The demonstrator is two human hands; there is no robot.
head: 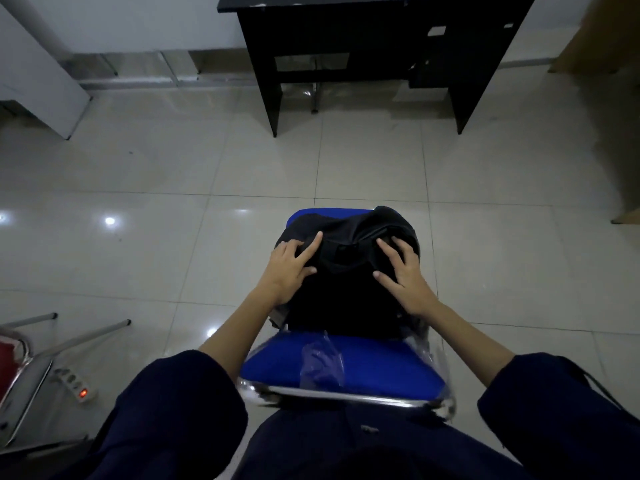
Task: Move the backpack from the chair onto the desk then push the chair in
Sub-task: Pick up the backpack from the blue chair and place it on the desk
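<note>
Two dark blue sleeves point(180, 403) frame the bottom of the view, bare forearms reaching forward over the chair point(343, 372). The chair's blue backrest is nearest the camera, part-covered in loose clear plastic wrap point(322, 355), with a chrome rail along its near edge. Beyond the backrest, on the chair seat, sits the black backpack point(346, 271); a strip of blue seat shows past its far edge. Left hand point(289, 268) lies on the backpack's left upper side, fingers spread and flat on the fabric, thumb toward the centre; not clenched, no strap or handle enclosed. Right hand point(403, 271) lies likewise on the right upper side, fingers splayed, resting on the cloth without a closed hold. Left of the chair, near floor level: a white power strip point(74, 384) with a lit red switch, and part of a second chrome-framed chair point(31, 355) with a red seat. Pale glossy tiled floor point(173, 168) lies beyond the chair. Farther on, well apart from the chair, stands the black desk point(367, 46) against the wall; its top is mostly cut off by the frame edge.
</note>
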